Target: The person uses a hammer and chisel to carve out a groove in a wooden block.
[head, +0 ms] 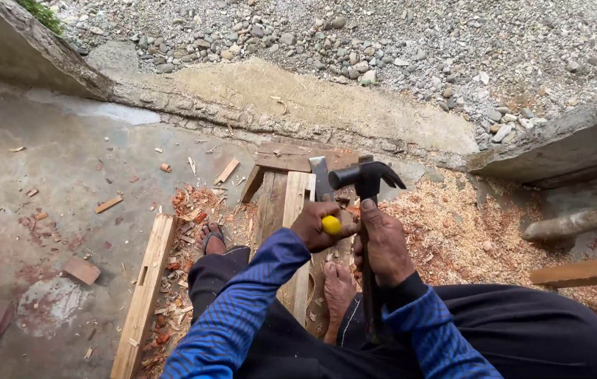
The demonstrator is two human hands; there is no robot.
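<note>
Chiselling is the step I am judging to be in hand: my left hand (318,226) is wrapping its fingers around the yellow-handled chisel (324,188), blade standing on the wooden plank (291,210) at 12 o'clock from my knees. My right hand (385,242), fingers closed on the claw hammer (366,177), is holding its head just beside the chisel at 3 o'clock. Next, I am thinking, calls for a square blow on the handle end.

Dark metal hammer (366,179), rough wooden plank (297,203)
</note>
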